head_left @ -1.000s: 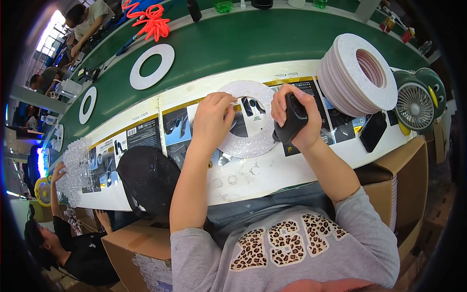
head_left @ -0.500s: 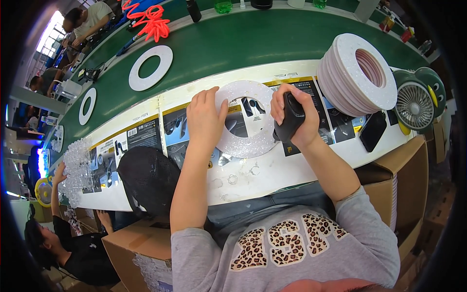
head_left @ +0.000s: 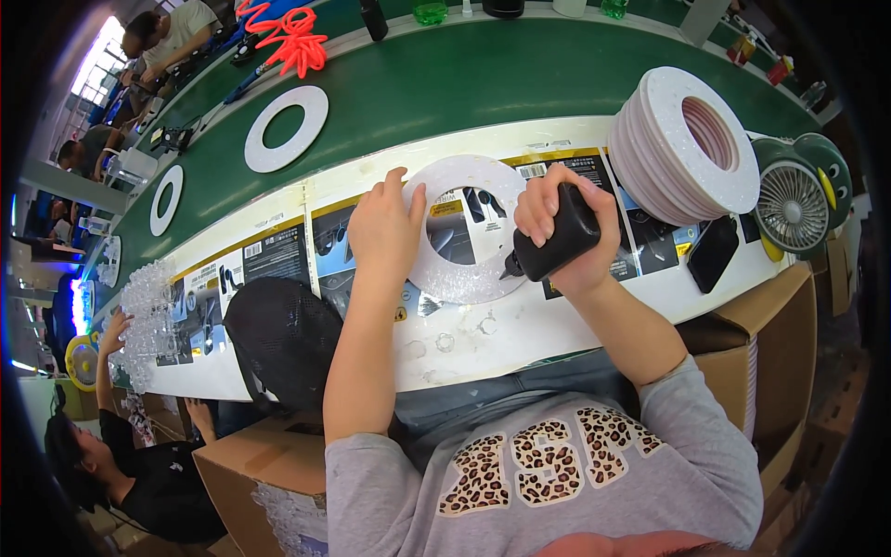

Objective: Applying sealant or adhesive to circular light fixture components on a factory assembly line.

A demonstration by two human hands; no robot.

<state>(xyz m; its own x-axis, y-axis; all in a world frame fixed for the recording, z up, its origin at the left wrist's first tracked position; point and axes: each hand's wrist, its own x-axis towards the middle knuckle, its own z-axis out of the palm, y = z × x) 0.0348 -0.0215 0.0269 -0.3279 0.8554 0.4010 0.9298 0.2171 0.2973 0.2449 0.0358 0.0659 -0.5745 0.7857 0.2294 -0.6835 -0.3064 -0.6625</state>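
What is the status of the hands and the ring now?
Left hand flat on white ring. Right hand grips black bottle, nozzle at the ring's edge. Nothing in the way.

A single head-worn fisheye looks steeply down, close over the workbench (head_left: 557,325).

A stack of white rings (head_left: 687,139) stands at the right of the worktop (head_left: 483,74), beside a small fan (head_left: 791,206) and a black phone (head_left: 713,252). 2 single rings (head_left: 286,128) lie on the green strip, near a red coiled cord (head_left: 292,42). A black mesh cap (head_left: 283,339) sits at the near edge above cardboard boxes (head_left: 251,469).
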